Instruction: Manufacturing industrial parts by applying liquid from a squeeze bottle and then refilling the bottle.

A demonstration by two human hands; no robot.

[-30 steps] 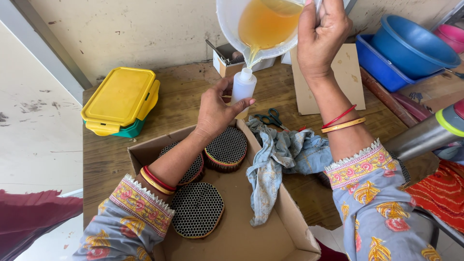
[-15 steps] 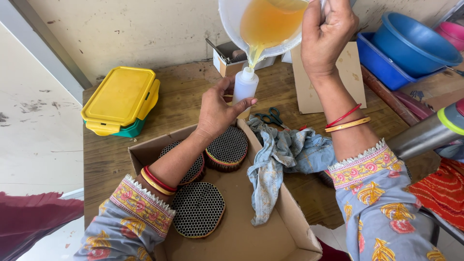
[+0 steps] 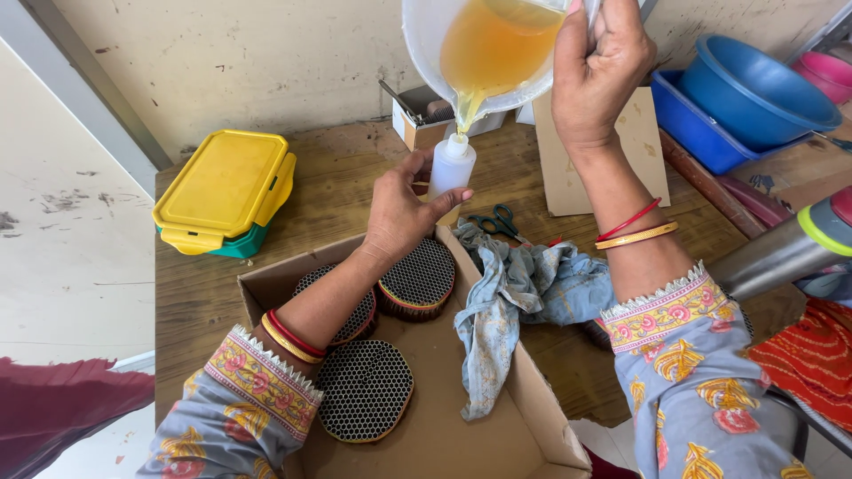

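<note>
Head view: left hand (image 3: 401,213) grips bottle (image 3: 452,166) near box edge (image 3: 461,257).

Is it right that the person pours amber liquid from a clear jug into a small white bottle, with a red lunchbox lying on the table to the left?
Not quite: the head view shows the lunchbox has a yellow lid over a green base, not red. The rest holds: the right hand tips the jug into the bottle, held by the left hand.
</note>
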